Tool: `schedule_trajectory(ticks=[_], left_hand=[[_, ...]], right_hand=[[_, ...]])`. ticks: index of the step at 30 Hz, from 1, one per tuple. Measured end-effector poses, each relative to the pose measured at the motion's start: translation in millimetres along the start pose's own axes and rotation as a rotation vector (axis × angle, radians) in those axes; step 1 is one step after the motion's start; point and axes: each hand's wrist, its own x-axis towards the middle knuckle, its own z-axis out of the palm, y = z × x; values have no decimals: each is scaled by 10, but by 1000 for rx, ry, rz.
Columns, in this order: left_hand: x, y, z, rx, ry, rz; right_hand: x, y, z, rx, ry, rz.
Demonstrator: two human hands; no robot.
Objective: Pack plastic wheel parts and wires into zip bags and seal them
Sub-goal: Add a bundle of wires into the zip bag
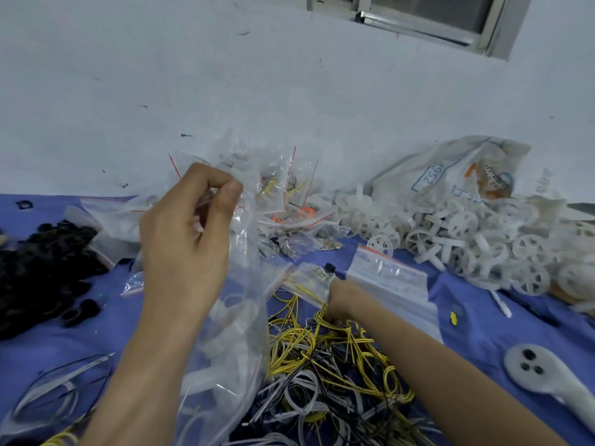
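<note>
Pinching one clear zip bag [248,259] of white wheel parts [225,320] with the left hand [186,226]; holding the right hand [338,296] at one wire tangle [338,362], fingers hidden, grip untellable.

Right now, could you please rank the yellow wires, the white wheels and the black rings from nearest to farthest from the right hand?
1. Yellow wires: bunched right at the right hand, just below it.
2. White wheels: heaped off to its right, towards the wall.
3. Black rings: far across on the left side.
</note>
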Motion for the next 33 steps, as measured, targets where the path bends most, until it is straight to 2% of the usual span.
schedule_trajectory(ticks=[5, 9, 14, 19, 22, 24, 27, 31, 33], left_hand=[[2, 1, -10, -2, -5, 4], [-2, 6, -14, -18, -6, -7], [-1, 12, -18, -32, 0, -18], [27, -21, -42, -43, 25, -27], [26, -39, -37, -36, 35, -30], [22, -45, -33, -25, 33, -28], [21, -37, -28, -9, 21, -14], [17, -31, -7, -11, 16, -2], [16, -42, 0, -17, 19, 0]], right_hand=[[-35, 36, -63, -26, -123, 18], [-32, -14, -20, -75, -84, -15], [-41, 58, -33, 116, -77, 15], [-131, 179, -430, 504, 145, -62], [-290, 237, -797, 610, 365, -137], [-436, 302, -979, 660, 407, -199], [-746, 400, -1090, 667, 204, -255], [-1083, 475, -1006, 404, -62, -294], [-1182, 526, -920, 350, -178, -317]])
